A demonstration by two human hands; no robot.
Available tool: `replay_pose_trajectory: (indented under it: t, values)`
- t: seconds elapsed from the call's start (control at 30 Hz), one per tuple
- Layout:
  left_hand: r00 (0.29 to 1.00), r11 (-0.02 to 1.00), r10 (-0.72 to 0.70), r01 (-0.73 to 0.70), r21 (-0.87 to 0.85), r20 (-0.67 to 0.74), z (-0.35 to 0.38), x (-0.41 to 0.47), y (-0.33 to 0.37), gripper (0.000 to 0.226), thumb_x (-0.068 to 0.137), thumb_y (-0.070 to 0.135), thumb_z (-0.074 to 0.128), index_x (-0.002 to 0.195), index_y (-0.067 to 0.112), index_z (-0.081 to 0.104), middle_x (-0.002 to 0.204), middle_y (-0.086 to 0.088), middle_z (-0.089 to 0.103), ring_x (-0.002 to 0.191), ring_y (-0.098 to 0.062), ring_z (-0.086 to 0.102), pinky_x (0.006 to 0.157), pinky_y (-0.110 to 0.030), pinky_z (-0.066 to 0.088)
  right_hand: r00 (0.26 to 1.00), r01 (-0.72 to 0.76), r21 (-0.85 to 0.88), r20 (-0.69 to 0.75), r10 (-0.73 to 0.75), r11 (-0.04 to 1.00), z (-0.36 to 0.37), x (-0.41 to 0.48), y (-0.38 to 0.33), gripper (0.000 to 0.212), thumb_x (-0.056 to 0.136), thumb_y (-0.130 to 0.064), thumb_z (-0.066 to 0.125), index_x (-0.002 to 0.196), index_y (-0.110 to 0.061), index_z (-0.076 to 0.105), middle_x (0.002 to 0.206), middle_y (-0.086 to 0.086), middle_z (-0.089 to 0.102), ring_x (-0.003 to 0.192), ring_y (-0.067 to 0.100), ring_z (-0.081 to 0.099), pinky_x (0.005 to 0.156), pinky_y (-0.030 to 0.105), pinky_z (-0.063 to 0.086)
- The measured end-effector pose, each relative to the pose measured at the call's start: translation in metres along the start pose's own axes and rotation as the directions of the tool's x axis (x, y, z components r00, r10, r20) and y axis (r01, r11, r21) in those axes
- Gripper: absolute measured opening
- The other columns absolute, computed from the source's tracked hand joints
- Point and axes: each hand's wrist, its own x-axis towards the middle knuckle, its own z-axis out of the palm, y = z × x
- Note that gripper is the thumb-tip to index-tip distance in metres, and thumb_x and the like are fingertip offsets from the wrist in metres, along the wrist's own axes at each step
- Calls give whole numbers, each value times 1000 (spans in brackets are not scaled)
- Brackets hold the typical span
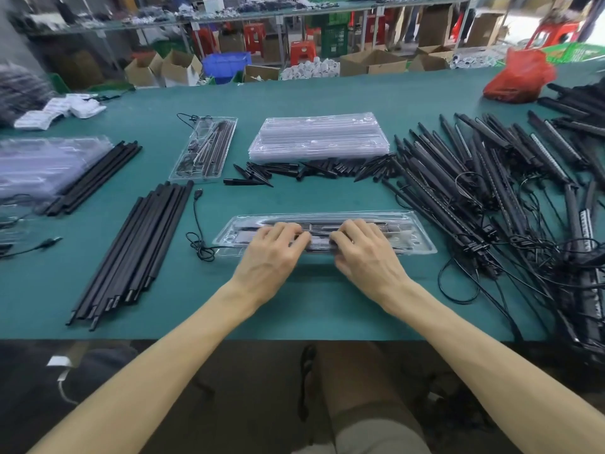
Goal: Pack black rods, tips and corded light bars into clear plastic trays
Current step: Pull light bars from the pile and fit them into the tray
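A clear plastic tray (415, 234) lies in front of me on the green table, with black parts in its slots. My left hand (271, 253) and my right hand (363, 253) rest on its middle, fingers bent and pressing down on the black pieces inside. A cord with a USB plug (196, 221) trails out of the tray's left end. Black rods (137, 253) lie in a bundle to the left. Black tips (314, 170) are scattered behind the tray. Corded light bars (491, 178) are heaped on the right.
A stack of empty clear trays (319, 136) sits behind the tips, a filled tray (204, 149) to its left. More rods (95, 176) and trays (42, 165) lie far left. A red bag (520, 78) is at the back right. The table's front edge runs below my forearms.
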Motion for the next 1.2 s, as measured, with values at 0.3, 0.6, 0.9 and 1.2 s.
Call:
replay_pose_trajectory:
  t: [0.3,0.6,0.9,1.2]
  values:
    - [993,997,74,-74,0,-91,14,14,12,6,92,8,70,97,10,72,83,-4,64,80,-25,62,63,-37,52,996,-6,-3,-85,6,1000,15,-13,13,9,84,-4,63,93,-6,65,90,9,59,83,30,54,76,39,46]
    - [982,997,72,-73,2,-177,15,13,14,17,99,14,60,87,7,70,80,-7,64,76,-27,61,61,-39,51,992,15,0,-125,-14,1000,13,-14,8,7,89,2,59,91,-3,63,88,12,58,78,31,56,73,40,48]
    - [983,997,73,-74,-2,-169,16,14,14,18,99,15,57,87,7,68,82,-7,61,76,-28,59,63,-40,49,978,33,28,-208,-26,999,14,-13,6,13,87,5,64,79,-5,60,81,11,58,71,30,55,68,41,48]
    - [982,993,110,-115,-20,-154,13,14,12,13,96,14,62,89,7,72,83,-7,65,79,-28,64,63,-40,52,989,3,11,-150,-2,1000,18,-16,6,10,91,2,56,86,-5,61,85,9,57,76,28,54,73,38,46]
